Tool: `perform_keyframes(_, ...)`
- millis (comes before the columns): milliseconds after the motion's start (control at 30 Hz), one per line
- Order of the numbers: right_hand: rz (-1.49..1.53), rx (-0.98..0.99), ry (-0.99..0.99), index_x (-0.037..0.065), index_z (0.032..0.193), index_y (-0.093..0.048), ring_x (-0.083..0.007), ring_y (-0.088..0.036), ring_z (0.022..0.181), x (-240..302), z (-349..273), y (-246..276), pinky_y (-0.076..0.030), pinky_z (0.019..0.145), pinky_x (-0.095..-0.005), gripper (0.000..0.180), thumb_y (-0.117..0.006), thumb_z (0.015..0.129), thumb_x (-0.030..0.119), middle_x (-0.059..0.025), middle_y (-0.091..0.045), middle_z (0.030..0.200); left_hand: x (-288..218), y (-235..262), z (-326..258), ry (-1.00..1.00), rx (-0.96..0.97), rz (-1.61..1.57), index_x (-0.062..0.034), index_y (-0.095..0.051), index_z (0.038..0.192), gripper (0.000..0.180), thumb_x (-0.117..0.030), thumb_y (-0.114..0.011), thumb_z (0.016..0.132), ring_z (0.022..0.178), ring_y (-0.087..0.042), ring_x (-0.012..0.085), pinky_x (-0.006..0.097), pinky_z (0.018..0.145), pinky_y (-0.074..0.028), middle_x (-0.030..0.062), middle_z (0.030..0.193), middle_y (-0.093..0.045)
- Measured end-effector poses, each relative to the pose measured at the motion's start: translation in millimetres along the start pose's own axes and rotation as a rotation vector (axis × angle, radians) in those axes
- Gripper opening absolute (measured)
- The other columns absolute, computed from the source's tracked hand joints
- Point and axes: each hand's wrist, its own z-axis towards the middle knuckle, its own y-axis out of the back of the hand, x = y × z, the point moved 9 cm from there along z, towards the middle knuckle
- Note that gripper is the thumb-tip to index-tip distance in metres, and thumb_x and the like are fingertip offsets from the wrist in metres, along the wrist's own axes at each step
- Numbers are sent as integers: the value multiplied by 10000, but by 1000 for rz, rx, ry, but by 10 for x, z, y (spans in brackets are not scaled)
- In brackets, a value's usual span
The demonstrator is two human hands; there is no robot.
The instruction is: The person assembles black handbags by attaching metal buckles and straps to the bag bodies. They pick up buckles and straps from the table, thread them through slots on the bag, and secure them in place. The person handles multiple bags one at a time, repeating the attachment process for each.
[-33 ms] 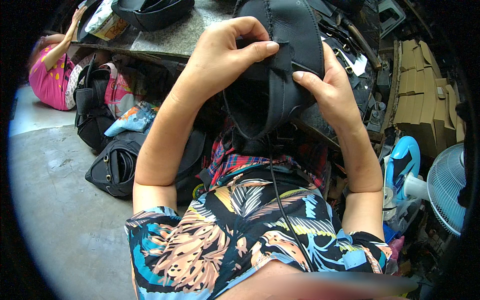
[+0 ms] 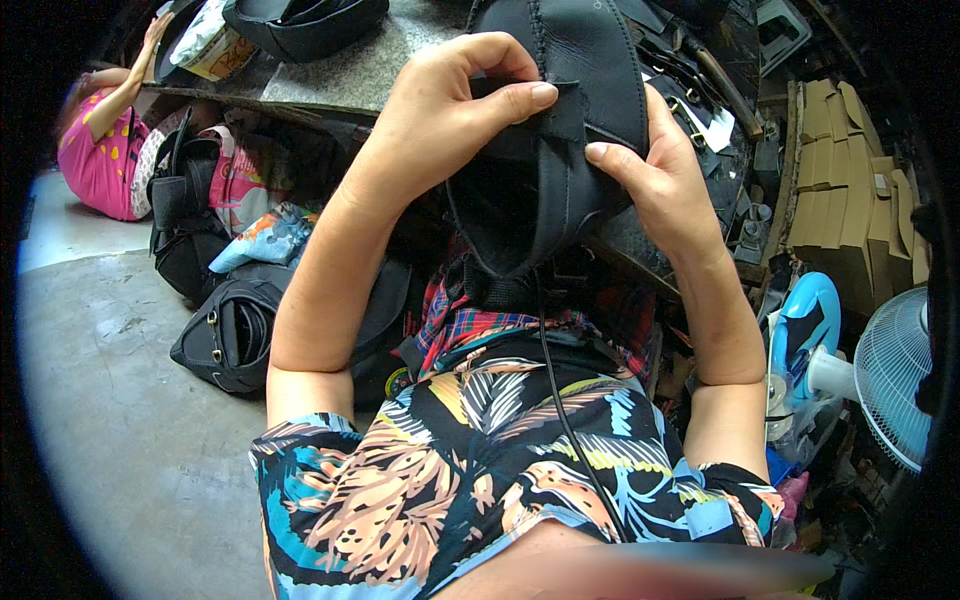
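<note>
A black leather bag (image 2: 590, 55) with stitched seams is held up in front of my chest, its dark opening facing me. My left hand (image 2: 470, 95) is closed on the bag's upper left side, the thumb lying by a small black tab (image 2: 566, 115) at the seam. On the right edge, my right hand (image 2: 665, 165) grips the bag between the thumb in front and fingers mostly hidden behind it. The lower end of the bag narrows to a rounded point above my lap.
Behind the bag is a workbench with a grey stone slab (image 2: 345, 85), another black bag (image 2: 305, 25) and a white tub (image 2: 215, 50). Black bags (image 2: 235, 330) lie on the floor at left, near a person in pink (image 2: 105, 150). Cardboard pieces (image 2: 840, 190) and a fan (image 2: 895, 380) stand right.
</note>
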Motion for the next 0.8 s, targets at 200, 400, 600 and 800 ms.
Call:
perform_keyframes(200,24,21,-12,-59,1405,-408,-153,-586,1098,-43,59,-8,-467,981,-294,607,-665,870,68,-109,-600,1228,45,-20,64,6,92,17,-3,-664,873,221,-211,-741,875,719,-550,78,246,650,-444,7,764,-618)
perform_keyframes(400,45,6,-33,-56,1409,-407,-154,-592,1090,-53,55,0,-471,975,-290,610,-662,866,57,-109,-600,1227,62,-65,112,45,160,101,-11,-645,860,215,-206,-732,888,742,-523,53,228,662,-423,-24,765,-586)
perform_keyframes(600,96,4,-51,-56,1408,-406,-158,-592,1106,-61,67,29,-470,985,-294,606,-660,869,50,-115,-598,1243,-23,-46,83,4,94,-112,-17,-658,879,213,-216,-733,892,757,-530,52,222,676,-425,-25,786,-596)
perform_keyframes(800,62,23,-16,-61,1414,-399,-161,-591,1112,-60,76,0,-468,990,-296,621,-662,862,49,-123,-594,1261,45,-58,82,40,127,-38,-19,-655,875,213,-217,-728,898,755,-526,50,222,677,-425,-24,776,-588)
